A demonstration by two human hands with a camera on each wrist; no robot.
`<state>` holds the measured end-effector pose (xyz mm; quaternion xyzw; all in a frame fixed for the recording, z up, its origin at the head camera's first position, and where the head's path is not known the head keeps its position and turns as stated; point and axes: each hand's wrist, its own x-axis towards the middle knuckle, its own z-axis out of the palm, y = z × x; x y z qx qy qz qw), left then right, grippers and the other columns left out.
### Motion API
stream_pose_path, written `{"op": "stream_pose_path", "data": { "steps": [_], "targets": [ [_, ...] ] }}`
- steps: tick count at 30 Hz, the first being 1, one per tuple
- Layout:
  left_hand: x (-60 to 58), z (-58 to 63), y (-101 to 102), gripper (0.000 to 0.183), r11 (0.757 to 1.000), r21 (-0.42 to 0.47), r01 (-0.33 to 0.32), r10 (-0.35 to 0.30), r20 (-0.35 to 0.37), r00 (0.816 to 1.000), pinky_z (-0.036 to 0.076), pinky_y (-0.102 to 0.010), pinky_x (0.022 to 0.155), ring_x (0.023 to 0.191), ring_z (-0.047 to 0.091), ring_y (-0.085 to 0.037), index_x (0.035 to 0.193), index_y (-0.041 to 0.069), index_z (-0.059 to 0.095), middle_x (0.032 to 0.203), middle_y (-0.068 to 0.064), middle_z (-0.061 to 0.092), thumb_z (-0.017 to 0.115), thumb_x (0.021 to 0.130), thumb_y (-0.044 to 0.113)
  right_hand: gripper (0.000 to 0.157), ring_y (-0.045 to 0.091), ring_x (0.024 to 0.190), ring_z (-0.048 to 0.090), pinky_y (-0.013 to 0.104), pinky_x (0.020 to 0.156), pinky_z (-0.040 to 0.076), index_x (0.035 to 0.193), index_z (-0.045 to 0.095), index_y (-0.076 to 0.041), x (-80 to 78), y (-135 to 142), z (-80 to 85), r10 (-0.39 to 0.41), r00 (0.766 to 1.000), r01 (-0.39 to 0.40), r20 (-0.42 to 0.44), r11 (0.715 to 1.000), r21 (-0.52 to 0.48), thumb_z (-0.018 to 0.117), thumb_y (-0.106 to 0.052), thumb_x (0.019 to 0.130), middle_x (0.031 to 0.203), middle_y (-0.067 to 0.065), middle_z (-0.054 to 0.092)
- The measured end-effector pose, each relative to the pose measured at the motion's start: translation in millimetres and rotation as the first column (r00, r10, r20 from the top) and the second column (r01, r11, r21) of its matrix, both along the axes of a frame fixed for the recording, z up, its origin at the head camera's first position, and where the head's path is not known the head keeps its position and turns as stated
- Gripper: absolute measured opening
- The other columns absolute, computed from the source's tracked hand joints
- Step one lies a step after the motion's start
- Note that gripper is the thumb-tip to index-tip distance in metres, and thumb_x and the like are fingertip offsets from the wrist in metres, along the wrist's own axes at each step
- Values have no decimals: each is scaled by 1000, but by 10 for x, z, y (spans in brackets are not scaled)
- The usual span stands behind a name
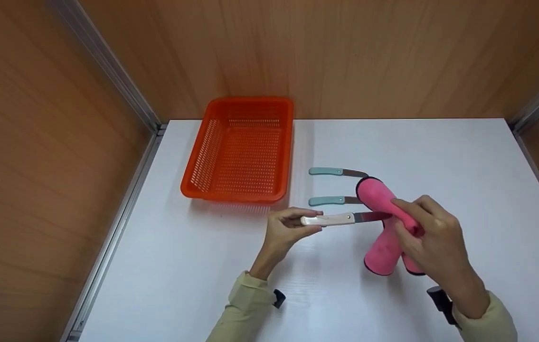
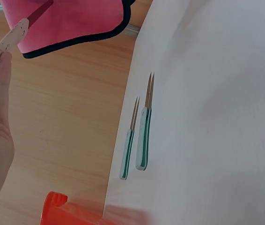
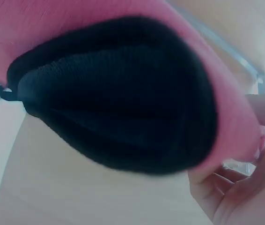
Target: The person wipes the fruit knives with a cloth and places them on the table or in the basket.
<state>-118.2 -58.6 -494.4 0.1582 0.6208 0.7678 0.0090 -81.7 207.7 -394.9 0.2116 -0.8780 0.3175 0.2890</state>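
My left hand (image 1: pixel 282 233) pinches the end of a paring knife's white speckled handle (image 1: pixel 327 220), left of the middle of the table. The knife's blade (image 1: pixel 369 216) points right and runs up to a pink cloth with black edging (image 1: pixel 383 249); its tip is hidden there. My right hand (image 1: pixel 433 237) grips the bunched cloth, which hangs in folds below the fingers. In the right wrist view the cloth's dark, black-edged fold (image 3: pixel 118 108) fills much of the picture, with a small black loop at its edge.
Two knives with teal handles lie on the white table, a farther knife (image 1: pixel 327 171) and a nearer knife (image 1: pixel 327 201); the cloth overlaps their blade ends in the head view. An orange plastic basket (image 1: pixel 289 152) stands at the back left. Wooden panels (image 1: pixel 369 57) rise behind the table.
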Motion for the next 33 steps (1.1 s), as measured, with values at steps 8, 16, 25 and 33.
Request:
{"op": "stream_pose_path", "data": {
  "steps": [8,16,25,33],
  "targets": [
    [0,13,21,32,999,52,2,-1,-25,1000,59,-36,71,79,66,-36,100,-10,69,100,-17,70,81,71,-1,32,6,54,38,16,44,37,97,73,-3,12,-272,-174,64,992,-82,104,982,172,73,5,66,74,3,50],
    [18,-22,28,31,996,88,0,3,-38,999,59,-33,68,75,67,-26,96,-11,68,99,-20,69,81,71,1,27,7,50,34,16,42,34,94,73,-5,-1,-307,-269,45,986,-94,158,944,315,73,-1,68,69,2,46],
    [43,-47,13,34,993,119,-4,7,-28,1000,58,-29,65,75,66,-35,95,-12,68,98,-22,69,82,70,4,25,10,50,39,17,40,37,92,74,-6,22,-265,-262,16,986,-82,167,916,393,76,-3,67,68,5,45],
    [45,-38,3,32,988,153,15,-11,-27,1000,59,-41,69,78,69,-32,96,-15,66,98,-23,69,80,71,-2,25,12,50,41,20,41,38,92,75,-5,18,-91,-291,-22,986,-43,167,924,379,76,-1,67,71,8,49]
  ]
}}
